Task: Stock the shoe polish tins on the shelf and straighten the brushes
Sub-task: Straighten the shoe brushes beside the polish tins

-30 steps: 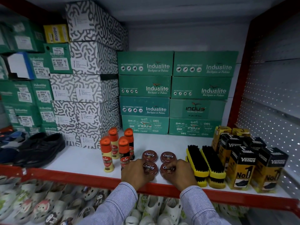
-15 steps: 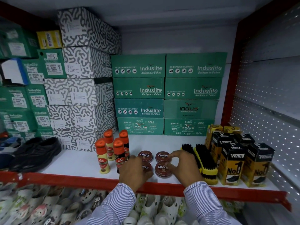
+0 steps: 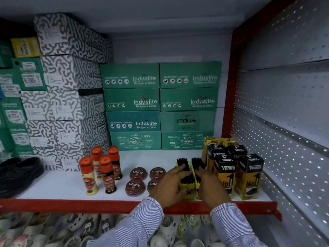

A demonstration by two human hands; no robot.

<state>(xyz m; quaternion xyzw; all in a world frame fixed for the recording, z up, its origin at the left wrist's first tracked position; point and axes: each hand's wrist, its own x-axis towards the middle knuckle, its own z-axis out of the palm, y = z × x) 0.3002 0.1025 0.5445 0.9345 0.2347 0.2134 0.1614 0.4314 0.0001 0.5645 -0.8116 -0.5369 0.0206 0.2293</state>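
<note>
Several round brown Cherry polish tins (image 3: 138,173) lie in a two-by-two block on the white shelf (image 3: 58,184); the front right tin (image 3: 151,184) is partly hidden by my left hand. Just to their right stand two yellow-backed brushes with black bristles, side by side and pointing to the back. My left hand (image 3: 170,186) grips the left brush (image 3: 182,164), fingers over its bristles. My right hand (image 3: 210,186) holds the right brush (image 3: 197,163) in the same way. Both brushes' front ends are covered by my hands.
Several orange-capped Kiwi bottles (image 3: 105,172) stand left of the tins. Black and yellow Venus boxes (image 3: 229,172) press against the brushes' right side. Green Induslite boxes (image 3: 160,107) and patterned boxes (image 3: 67,104) fill the back. Black shoes (image 3: 17,173) lie far left. A red rail (image 3: 71,205) edges the front.
Both hands have left the tins and moved right onto the two brushes. The brushes now stand closer together and straighter. The camera has shifted right.
</note>
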